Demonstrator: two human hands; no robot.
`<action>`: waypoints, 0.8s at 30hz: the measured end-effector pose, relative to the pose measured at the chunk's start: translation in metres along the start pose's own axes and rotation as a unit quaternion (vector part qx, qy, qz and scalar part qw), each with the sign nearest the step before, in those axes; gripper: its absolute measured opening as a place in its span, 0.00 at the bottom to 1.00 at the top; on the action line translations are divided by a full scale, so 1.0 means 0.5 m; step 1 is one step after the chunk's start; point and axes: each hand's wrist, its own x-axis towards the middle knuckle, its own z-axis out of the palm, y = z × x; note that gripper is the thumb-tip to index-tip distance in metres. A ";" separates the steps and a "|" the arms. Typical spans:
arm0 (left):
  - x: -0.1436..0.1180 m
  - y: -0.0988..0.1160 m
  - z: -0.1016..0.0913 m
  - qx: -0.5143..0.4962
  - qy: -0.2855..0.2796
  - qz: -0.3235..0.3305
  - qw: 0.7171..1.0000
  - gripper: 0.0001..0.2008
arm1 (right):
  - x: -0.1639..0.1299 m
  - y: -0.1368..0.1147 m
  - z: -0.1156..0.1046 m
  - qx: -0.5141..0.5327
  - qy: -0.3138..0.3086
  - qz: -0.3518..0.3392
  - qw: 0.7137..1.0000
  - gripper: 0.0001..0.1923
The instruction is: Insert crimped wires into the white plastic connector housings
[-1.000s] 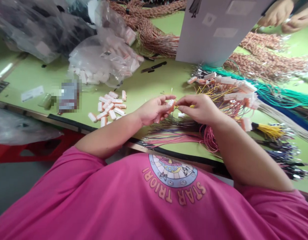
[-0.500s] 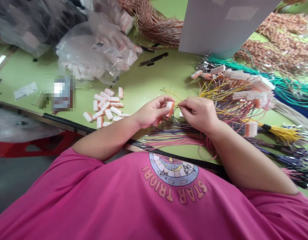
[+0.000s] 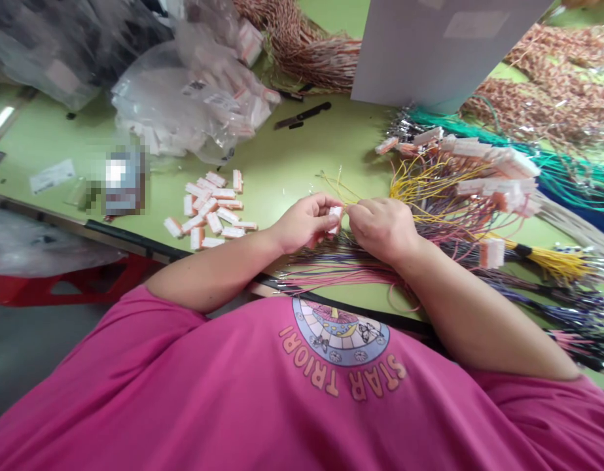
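Between the thumb and fingers of my left hand (image 3: 311, 222) is a white and orange connector housing (image 3: 335, 220). My right hand (image 3: 383, 226) is closed in a pinch right beside it, on a thin yellow wire (image 3: 348, 193) whose gripped part is mostly hidden by the fingers. Below both hands lie loose pink and dark wires (image 3: 331, 269). A loose pile of similar connector housings (image 3: 208, 208) sits left of my left hand. To the right, finished-looking wires with housings on their ends (image 3: 498, 186) are heaped together.
A cutter knife (image 3: 304, 116) lies behind my hands. Clear plastic bags of housings (image 3: 184, 98) stand at the back left. A grey upright panel (image 3: 429, 52) rises at the back, near green wires (image 3: 551, 173) and twisted orange-white wires (image 3: 321, 59). The table's dark edge (image 3: 135, 241) runs in front.
The connector housing has turned in my left hand, so more of its white side shows. My right hand has moved slightly down and left, closer to the housing.
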 end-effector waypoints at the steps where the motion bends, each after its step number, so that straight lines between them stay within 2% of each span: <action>1: 0.001 -0.001 0.001 -0.005 -0.004 0.001 1.000 0.11 | 0.000 0.000 0.002 0.003 -0.004 0.003 1.000 0.15; 4: 0.001 -0.001 0.002 -0.009 -0.006 0.011 1.000 0.10 | -0.001 0.002 0.006 0.028 0.002 0.028 0.999 0.15; 9: 0.002 0.002 0.002 0.007 0.020 0.024 0.999 0.11 | -0.001 0.011 0.011 0.107 0.072 0.076 0.989 0.15; 15: 0.001 0.002 0.005 0.019 0.011 0.025 0.999 0.08 | -0.002 0.012 0.025 0.085 0.053 0.039 0.994 0.17; 21: -0.002 0.007 0.000 0.037 0.018 0.021 0.999 0.09 | -0.003 0.016 0.028 0.139 0.104 0.062 0.983 0.15; 24: -0.001 0.006 0.002 0.040 0.016 0.022 0.999 0.08 | -0.004 0.017 0.028 0.158 0.097 0.056 0.981 0.15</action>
